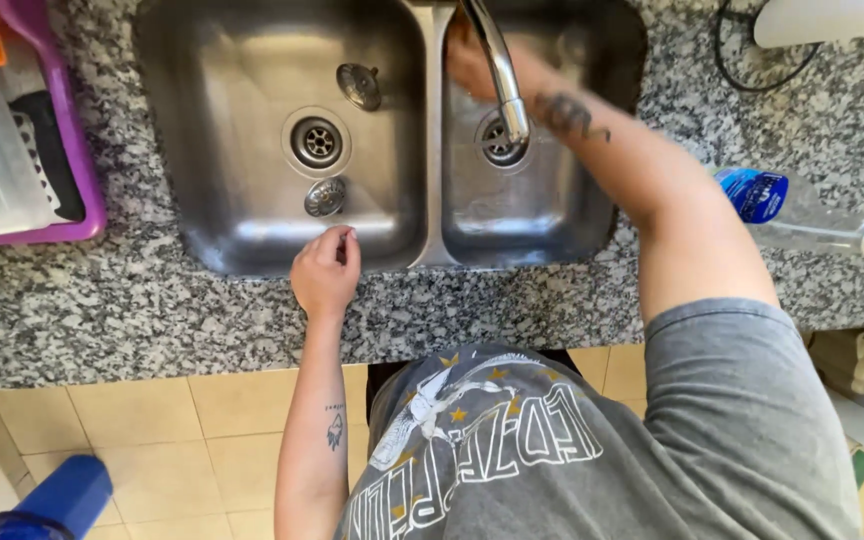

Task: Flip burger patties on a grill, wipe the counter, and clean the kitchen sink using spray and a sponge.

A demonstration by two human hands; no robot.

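Nearest the camera was the person's grey printed shirt (552, 450), pressed up to the granite bench (102, 310). At far left, a purple tray (87, 190) held a pale plastic box. The left hand (326, 272) rested loosely curled on the front rim of the double sink (432, 150), grasping nothing. The left basin held only two loose metal stoppers (324, 197); the right basin looked empty. The right hand (467, 60) reached behind the tap (502, 75), blurred, its grip impossible to tell, seemingly working the tap. A blue-labelled spray bottle (802, 215) lay at right.
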